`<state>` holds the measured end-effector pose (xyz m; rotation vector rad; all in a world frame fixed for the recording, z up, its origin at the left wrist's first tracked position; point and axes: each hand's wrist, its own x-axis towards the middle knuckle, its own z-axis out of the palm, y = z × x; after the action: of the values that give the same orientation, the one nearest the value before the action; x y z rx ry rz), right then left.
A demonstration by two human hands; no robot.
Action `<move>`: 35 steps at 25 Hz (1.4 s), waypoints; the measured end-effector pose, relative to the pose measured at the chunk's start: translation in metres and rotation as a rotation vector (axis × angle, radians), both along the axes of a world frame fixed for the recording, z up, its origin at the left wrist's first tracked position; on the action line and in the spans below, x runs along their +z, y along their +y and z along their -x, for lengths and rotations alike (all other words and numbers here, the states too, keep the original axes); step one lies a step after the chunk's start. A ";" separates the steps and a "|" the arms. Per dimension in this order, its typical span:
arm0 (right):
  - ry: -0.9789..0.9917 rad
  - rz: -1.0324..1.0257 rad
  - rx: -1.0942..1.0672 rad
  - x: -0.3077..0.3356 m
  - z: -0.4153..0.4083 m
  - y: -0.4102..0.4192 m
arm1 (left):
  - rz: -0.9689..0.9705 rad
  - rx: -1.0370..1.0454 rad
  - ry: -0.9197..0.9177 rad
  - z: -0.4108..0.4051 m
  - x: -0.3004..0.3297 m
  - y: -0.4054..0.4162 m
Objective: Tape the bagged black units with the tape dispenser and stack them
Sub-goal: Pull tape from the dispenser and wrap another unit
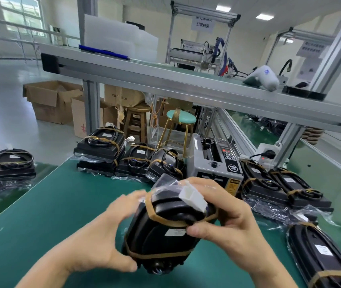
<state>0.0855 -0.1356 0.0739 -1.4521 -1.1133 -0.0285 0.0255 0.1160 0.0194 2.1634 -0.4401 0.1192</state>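
Green matte bench (pixel 41 204); both hands (pixel 223 223) clamped on glossy, rounded black unit (pixel 163 235) in crinkled clear bag

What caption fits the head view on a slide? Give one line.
Both hands hold a taped, bagged black unit over the green bench, in front of the tape dispenser.

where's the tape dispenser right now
The tape dispenser sits on the green table at centre, just beyond the held unit, between two groups of bagged units.
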 end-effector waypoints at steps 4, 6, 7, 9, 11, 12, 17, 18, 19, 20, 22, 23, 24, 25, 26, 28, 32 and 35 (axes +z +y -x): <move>0.146 -0.092 -0.079 0.002 -0.017 0.022 | 0.398 -0.017 0.111 0.001 -0.005 0.009; 0.245 -0.175 -0.183 0.001 -0.029 0.038 | 0.661 0.050 0.182 0.001 -0.017 0.010; 0.285 -0.200 -0.244 0.000 -0.035 0.047 | 0.787 0.074 0.227 -0.002 -0.024 0.008; 0.342 -0.217 -0.335 -0.002 -0.049 0.066 | 1.027 0.135 0.325 -0.013 -0.032 0.001; 0.361 -0.212 -0.402 -0.003 -0.063 0.084 | 1.136 0.253 0.363 -0.029 -0.032 -0.001; 0.365 -0.215 -0.436 -0.004 -0.071 0.092 | 1.167 0.307 0.369 -0.038 -0.030 -0.001; 0.456 -0.080 -0.489 -0.002 -0.104 0.124 | 1.619 0.468 0.360 -0.090 -0.017 -0.001; 0.481 0.002 -0.470 -0.005 -0.107 0.129 | 1.677 0.521 0.369 -0.102 -0.013 0.000; 0.497 0.084 -0.459 -0.011 -0.105 0.132 | 1.707 0.573 0.381 -0.113 -0.009 0.002; 0.499 0.155 -0.454 -0.018 -0.102 0.132 | 1.713 0.618 0.394 -0.123 -0.005 0.005; 0.459 0.244 -0.426 -0.035 -0.094 0.126 | 1.697 0.690 0.427 -0.141 0.000 0.010; 0.425 0.271 -0.413 -0.044 -0.088 0.120 | 1.696 0.724 0.444 -0.148 0.001 0.013; 0.396 0.295 -0.413 -0.052 -0.081 0.113 | 1.702 0.750 0.455 -0.155 0.001 0.015; 0.380 0.315 -0.421 -0.059 -0.075 0.105 | 1.713 0.773 0.457 -0.161 0.002 0.016; 0.378 0.329 -0.427 -0.065 -0.068 0.096 | 1.729 0.796 0.455 -0.167 0.003 0.016; 0.380 0.366 -0.428 -0.075 -0.056 0.077 | 1.774 0.821 0.456 -0.179 0.006 0.017; 0.320 0.466 -0.482 -0.080 -0.047 0.037 | 1.810 0.842 0.449 -0.199 0.020 0.020; 0.224 0.543 -0.550 -0.074 -0.050 0.017 | 1.828 0.878 0.433 -0.203 0.024 0.018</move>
<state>0.1351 -0.1188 0.0002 -2.1574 -0.5263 0.0532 0.2280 0.1343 0.0433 0.3677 0.7130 0.3426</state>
